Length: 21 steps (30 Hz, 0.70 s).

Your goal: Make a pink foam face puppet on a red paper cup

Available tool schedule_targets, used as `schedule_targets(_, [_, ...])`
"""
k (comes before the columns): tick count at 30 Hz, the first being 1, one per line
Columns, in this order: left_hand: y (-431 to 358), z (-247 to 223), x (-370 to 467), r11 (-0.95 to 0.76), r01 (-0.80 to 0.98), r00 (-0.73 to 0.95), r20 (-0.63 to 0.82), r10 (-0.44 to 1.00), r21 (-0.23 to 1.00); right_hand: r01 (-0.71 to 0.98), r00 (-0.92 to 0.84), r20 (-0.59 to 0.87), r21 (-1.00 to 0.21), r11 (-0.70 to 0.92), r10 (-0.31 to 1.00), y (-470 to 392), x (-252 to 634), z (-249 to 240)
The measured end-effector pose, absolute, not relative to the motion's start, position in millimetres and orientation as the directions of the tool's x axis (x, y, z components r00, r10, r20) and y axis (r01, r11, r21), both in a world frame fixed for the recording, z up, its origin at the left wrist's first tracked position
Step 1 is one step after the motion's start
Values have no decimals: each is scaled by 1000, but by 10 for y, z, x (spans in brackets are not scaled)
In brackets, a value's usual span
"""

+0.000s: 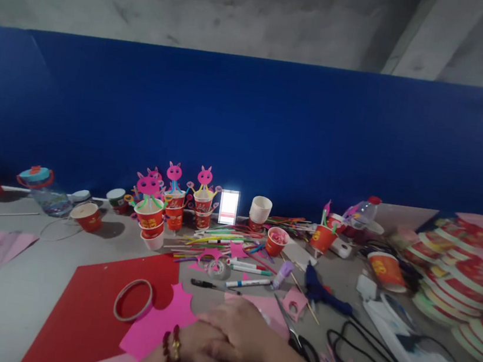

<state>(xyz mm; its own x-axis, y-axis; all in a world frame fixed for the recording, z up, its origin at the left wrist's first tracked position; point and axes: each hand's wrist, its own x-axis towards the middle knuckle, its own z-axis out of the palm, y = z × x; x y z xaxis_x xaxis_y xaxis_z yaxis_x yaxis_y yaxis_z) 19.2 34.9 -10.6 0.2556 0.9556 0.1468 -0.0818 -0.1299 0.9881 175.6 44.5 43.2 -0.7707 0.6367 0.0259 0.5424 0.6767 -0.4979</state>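
My left hand [206,345], with a dark red beaded bracelet [172,350] on its wrist, lies over the near edge of the table. Across its back rests my right hand [244,327], its fingers stretched to the left. Both hands are open and I see nothing held in them. Just left of them are a bright pink cut sheet [161,319], a roll of tape [133,300] and a large red sheet [84,297]. Black-handled scissors [306,350] lie right of my right hand. A pale pink sheet [266,312] shows behind my hands.
Paper cups with pink animal figures [150,216] stand at the back. Pens [248,283] and coloured sticks [216,240] lie mid-table. To the right are a blue glue gun [327,293], its black cable [364,333] and stacked red paper bowls [466,264]. A blue partition [250,117] rises behind.
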Motion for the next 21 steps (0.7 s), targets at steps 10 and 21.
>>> schedule_targets(10, [393,288,115,-385,-18,916,170,364,923,548,-678,103,-589,594,728,216,2002,288])
schedule_targets(21, [729,123,-323,-393,468,280,290,915,791,663,-435,217,-580,474,874,49,2325,-189])
